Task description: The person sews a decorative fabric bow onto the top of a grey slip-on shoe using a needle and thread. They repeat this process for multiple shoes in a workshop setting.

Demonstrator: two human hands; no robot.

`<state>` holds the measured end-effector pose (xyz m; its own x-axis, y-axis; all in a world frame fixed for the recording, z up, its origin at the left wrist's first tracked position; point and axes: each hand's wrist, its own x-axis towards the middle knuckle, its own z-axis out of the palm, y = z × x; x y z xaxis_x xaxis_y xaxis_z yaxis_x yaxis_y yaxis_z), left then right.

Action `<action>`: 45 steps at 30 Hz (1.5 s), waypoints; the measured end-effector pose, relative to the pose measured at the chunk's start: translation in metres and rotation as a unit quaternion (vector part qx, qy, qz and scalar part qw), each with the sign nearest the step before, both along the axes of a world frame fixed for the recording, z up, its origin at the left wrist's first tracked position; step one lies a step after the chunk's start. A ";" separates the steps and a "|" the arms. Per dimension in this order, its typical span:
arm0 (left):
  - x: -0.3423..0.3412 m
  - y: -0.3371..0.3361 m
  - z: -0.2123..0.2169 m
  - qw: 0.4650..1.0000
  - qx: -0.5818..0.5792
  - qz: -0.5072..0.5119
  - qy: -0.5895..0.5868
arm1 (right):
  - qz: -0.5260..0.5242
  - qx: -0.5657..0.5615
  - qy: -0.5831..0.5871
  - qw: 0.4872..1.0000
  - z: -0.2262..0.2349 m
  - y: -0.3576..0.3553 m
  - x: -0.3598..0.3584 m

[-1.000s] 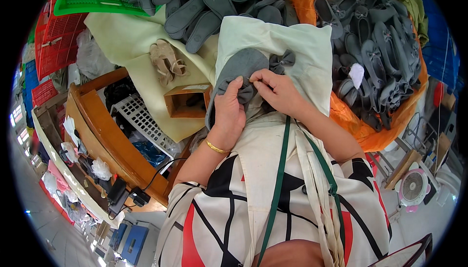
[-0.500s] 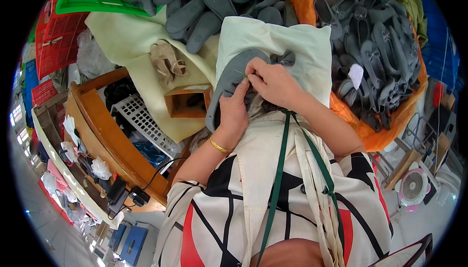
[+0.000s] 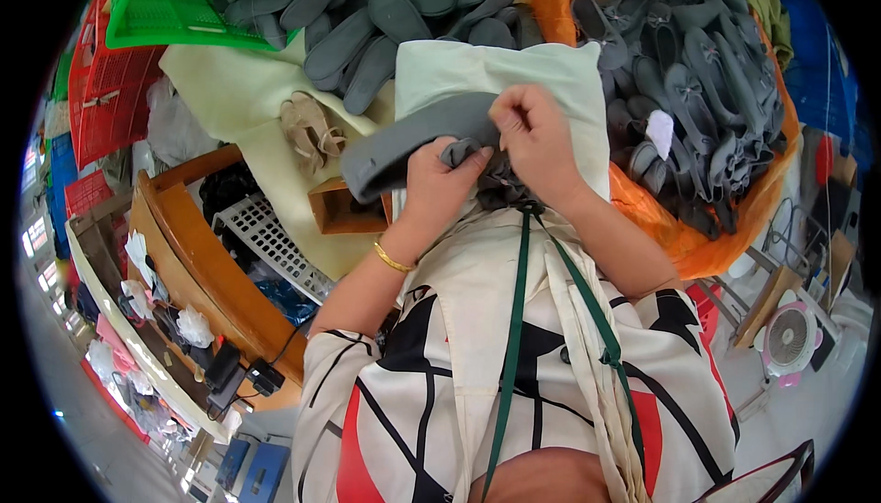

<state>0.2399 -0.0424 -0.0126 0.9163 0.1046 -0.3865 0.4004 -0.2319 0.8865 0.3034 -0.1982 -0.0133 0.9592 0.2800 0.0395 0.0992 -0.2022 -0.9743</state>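
A grey flat shoe (image 3: 385,150) lies tilted over the white cushion on my lap, its toe end toward my right hand. My left hand (image 3: 436,191) is closed around its near side, with bunched grey fabric (image 3: 462,150) under the thumb. Close to the shoe's right end, my right hand (image 3: 537,145) has its fingers curled in a pinch; whatever sits between the fingertips is too small to make out. Small dark grey pieces, perhaps bows (image 3: 500,186), lie below the hands against my apron (image 3: 468,296).
Grey shoes (image 3: 367,53) pile up ahead beside a green basket (image 3: 174,7). An orange sack (image 3: 642,214) at the right holds several grey shoes with bows (image 3: 707,104). Beige shoes (image 3: 310,131) and a wooden box (image 3: 335,209) are at left, near a wooden drawer (image 3: 220,264).
The shoe has turned and tipped, now lying more crosswise with its side showing. My right hand has drawn slightly away from my left, which keeps its hold. The view has shifted a little.
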 end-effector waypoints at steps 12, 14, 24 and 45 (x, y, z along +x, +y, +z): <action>0.083 -0.016 0.000 0.852 0.095 -0.510 -0.070 | -0.137 0.413 0.408 0.803 -0.015 -0.091 -0.023; 0.072 -0.016 -0.013 0.857 0.106 -0.496 -0.092 | -0.177 0.447 0.389 0.786 -0.015 -0.100 -0.022; 0.036 -0.026 -0.010 0.852 0.214 -0.417 -0.233 | -0.220 0.462 0.299 0.805 -0.027 -0.120 -0.005; -0.010 -0.019 -0.001 0.956 0.158 -0.241 -0.063 | -0.103 0.307 0.411 0.852 -0.033 -0.105 -0.051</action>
<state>0.2297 -0.0615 -0.0138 0.9247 -0.2474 -0.2895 0.0753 -0.6263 0.7759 0.2529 -0.3031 -0.0466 0.7594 0.2715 -0.5913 -0.6443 0.4406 -0.6251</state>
